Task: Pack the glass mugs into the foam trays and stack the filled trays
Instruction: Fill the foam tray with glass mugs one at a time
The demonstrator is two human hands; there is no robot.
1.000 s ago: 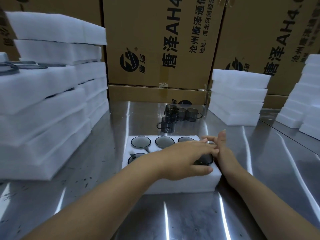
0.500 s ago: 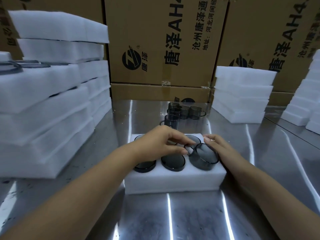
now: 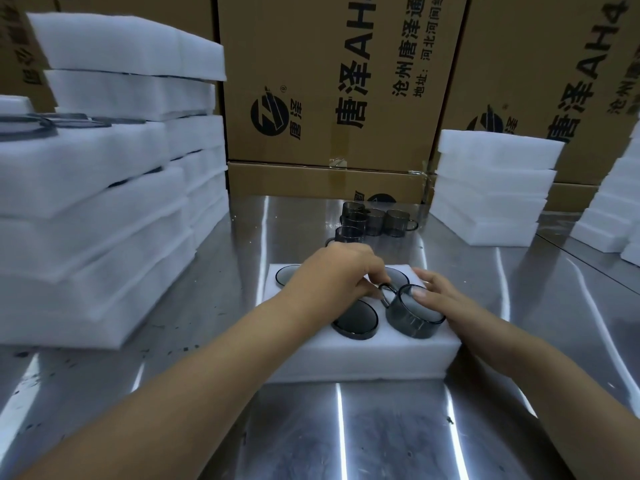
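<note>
White foam formed the tray that lay on the steel counter in the lower middle of the head view, and its round pockets carried dark mugs. The glass mug under your hands stood in the tray's near right pocket, only partly sunk, with its wall well above the foam, just right of centre in the frame. Your left hand reached over the tray's middle with its fingers curled, thumb and forefinger pinching the mug's loop handle. Your right hand lay on the mug's far right side, fingers straight and together across its rim. A seated mug sat nearly flush just left of it, and a corner mug showed at the tray's far left. Loose mugs stood clustered on the counter beyond the tray, mid-frame. Foam stacks filled the left side, a shorter stack rose at the right, and printed cardboard boxes closed the top.
</note>
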